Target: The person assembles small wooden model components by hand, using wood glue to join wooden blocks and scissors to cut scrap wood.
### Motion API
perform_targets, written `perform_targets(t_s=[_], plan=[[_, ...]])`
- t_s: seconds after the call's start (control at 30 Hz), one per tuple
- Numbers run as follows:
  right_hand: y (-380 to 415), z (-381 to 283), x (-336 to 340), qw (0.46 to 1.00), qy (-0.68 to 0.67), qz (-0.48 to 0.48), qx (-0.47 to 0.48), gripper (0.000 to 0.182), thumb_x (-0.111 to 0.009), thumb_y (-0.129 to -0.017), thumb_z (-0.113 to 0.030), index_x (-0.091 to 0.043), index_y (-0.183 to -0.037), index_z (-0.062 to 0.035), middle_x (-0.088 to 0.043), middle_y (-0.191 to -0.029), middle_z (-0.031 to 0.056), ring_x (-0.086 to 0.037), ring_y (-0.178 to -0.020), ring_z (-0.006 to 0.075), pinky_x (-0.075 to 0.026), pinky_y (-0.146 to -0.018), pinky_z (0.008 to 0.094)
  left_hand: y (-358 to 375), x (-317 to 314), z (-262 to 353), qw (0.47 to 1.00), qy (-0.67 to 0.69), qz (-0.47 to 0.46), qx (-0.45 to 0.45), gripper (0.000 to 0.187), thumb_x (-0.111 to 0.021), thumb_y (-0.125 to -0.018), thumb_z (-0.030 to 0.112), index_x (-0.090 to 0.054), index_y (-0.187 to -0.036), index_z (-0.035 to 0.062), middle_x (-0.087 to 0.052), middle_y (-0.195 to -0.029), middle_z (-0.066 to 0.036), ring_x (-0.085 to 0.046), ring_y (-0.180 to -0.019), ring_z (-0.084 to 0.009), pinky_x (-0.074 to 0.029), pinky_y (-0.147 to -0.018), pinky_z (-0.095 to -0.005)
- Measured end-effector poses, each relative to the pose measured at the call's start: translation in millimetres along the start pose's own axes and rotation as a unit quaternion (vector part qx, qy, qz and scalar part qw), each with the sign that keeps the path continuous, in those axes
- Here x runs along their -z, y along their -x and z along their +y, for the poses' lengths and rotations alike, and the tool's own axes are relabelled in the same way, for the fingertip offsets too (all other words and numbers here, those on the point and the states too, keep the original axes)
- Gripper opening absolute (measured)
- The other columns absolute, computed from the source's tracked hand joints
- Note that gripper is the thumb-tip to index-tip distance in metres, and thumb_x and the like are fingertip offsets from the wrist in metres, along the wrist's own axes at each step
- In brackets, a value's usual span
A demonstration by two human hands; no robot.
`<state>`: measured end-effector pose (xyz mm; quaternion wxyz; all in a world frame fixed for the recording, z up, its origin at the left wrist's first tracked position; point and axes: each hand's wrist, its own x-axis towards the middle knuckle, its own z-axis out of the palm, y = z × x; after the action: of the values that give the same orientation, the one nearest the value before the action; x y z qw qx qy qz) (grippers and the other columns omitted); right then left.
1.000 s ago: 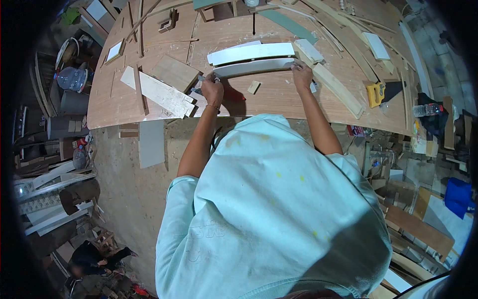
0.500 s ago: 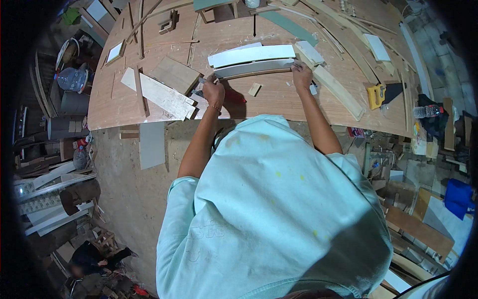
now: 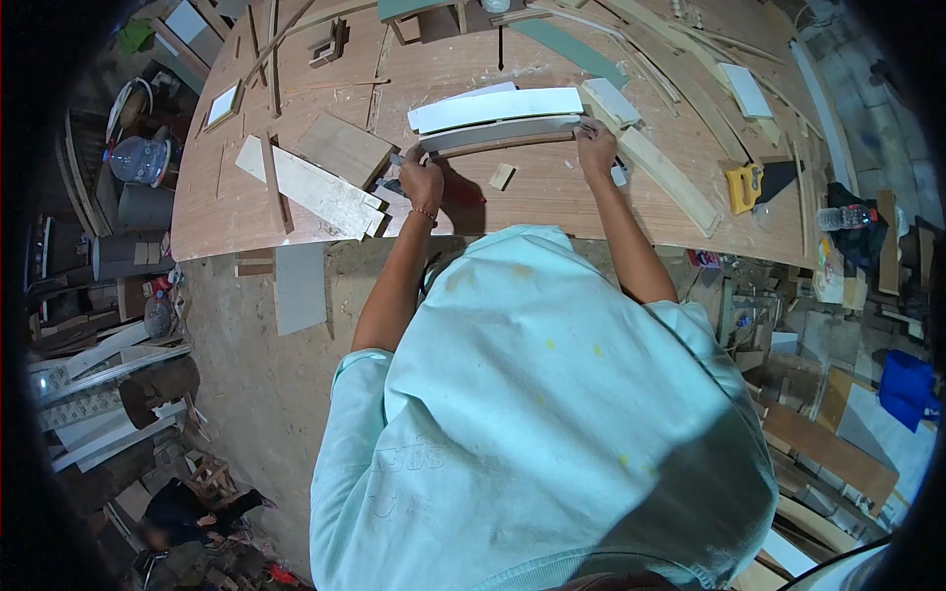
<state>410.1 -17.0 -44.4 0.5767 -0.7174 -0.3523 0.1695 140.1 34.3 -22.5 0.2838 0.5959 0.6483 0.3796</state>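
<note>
A long narrow strip of board [image 3: 503, 132] with a pale grey face and a brown lower edge spans the gap between both hands. Its left end is pinched by my left hand [image 3: 422, 183], which wears a bracelet at the wrist. Fingers of my right hand [image 3: 595, 152] close on the opposite end. Just behind the strip lies a white board [image 3: 498, 107], very near or touching it. A small wooden block [image 3: 503, 176] rests on the table in front of the strip. Beside my left hand, a dark tool or scrap is partly hidden.
The wooden table [image 3: 335, 89] carries a pale plank [image 3: 310, 189] and a square board [image 3: 345, 148] at left. A yellow-handled handsaw [image 3: 746, 189] and long wood strips [image 3: 670, 182] lie at right. Another person [image 3: 182, 512] is low at far left, among scrap wood.
Both hands keep hold of the strip's ends, with hardly any movement. The view has shifted very slightly.
</note>
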Motion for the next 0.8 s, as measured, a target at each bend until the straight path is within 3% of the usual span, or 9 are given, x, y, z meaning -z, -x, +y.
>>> perform_targets(t_s=[0.47,0.57,0.63,0.73,0.77,0.8], plan=[[2.6,-2.6,-2.9,0.999,0.045,0.013,-0.014,0.025,-0.062,-0.067,-0.005,-0.056,-0.09,0.0019,-0.061,-0.079,0.0082,-0.058,-0.073,0.0132,-0.044,-0.069,0.0215,-0.1,4.2,2.8,1.0,-0.02,-0.011,0.002,0.032,-0.053,-0.069,0.006,-0.052,-0.101,-0.0011,-0.056,-0.098,-0.018,-0.054,-0.091,-0.0301,-0.041,-0.079,-0.0341],[4.9,-4.7,0.9,0.999,0.049,0.012,-0.007,0.025,-0.063,-0.067,-0.006,-0.056,-0.09,0.0022,-0.061,-0.077,0.0079,-0.058,-0.07,0.0129,-0.044,-0.066,0.0214,-1.5,2.6,-3.6,1.0,0.01,0.022,-0.01,0.03,-0.058,-0.069,0.011,-0.055,-0.096,-0.0002,-0.058,-0.09,-0.017,-0.056,-0.083,-0.0287,-0.043,-0.072,-0.0341],[1.9,6.4,4.3,0.999,0.048,0.012,0.003,0.024,-0.063,-0.067,-0.006,-0.056,-0.088,0.0027,-0.06,-0.074,0.0072,-0.057,-0.066,0.0122,-0.045,-0.062,0.0211,0.3,10.9,-1.2,1.0,0.003,-0.02,-0.013,0.024,-0.062,-0.068,0.016,-0.057,-0.085,-0.0003,-0.058,-0.076,-0.013,-0.056,-0.068,-0.0246,-0.043,-0.063,-0.0325],[4.1,2.9,10.4,0.999,0.01,0.021,-0.03,0.02,-0.064,-0.068,-0.007,-0.055,-0.083,0.0026,-0.057,-0.07,0.0053,-0.052,-0.056,0.0098,-0.043,-0.052,0.0199,4.2,21.3,-4.5,0.993,0.071,-0.087,-0.04,0.018,-0.063,-0.068,0.014,-0.055,-0.075,-0.0013,-0.054,-0.066,-0.009,-0.05,-0.058,-0.0169,-0.04,-0.056,-0.0297],[10.5,-13.3,14.8,0.994,-0.1,0.024,-0.042,0.021,-0.064,-0.068,-0.009,-0.054,-0.082,0.0022,-0.055,-0.067,0.0037,-0.05,-0.053,0.0087,-0.041,-0.049,0.0191,10.3,23.2,-1.9,0.982,0.15,-0.115,0.005,0.014,-0.061,-0.07,0.01,-0.052,-0.072,-0.0011,-0.054,-0.067,-0.005,-0.048,-0.058,-0.011,-0.04,-0.055,-0.0255],[17.5,-34.8,19.9,0.976,-0.209,0.028,-0.053,0.021,-0.065,-0.069,-0.011,-0.053,-0.082,0.0018,-0.053,-0.065,0.002,-0.047,-0.05,0.0075,-0.038,-0.045,0.0183,16.2,26.3,4.3,0.982,0.149,-0.116,0.006,0.014,-0.061,-0.07,0.01,-0.052,-0.072,-0.0011,-0.054,-0.067,-0.005,-0.048,-0.058,-0.011,-0.04,-0.055,-0.0255]])
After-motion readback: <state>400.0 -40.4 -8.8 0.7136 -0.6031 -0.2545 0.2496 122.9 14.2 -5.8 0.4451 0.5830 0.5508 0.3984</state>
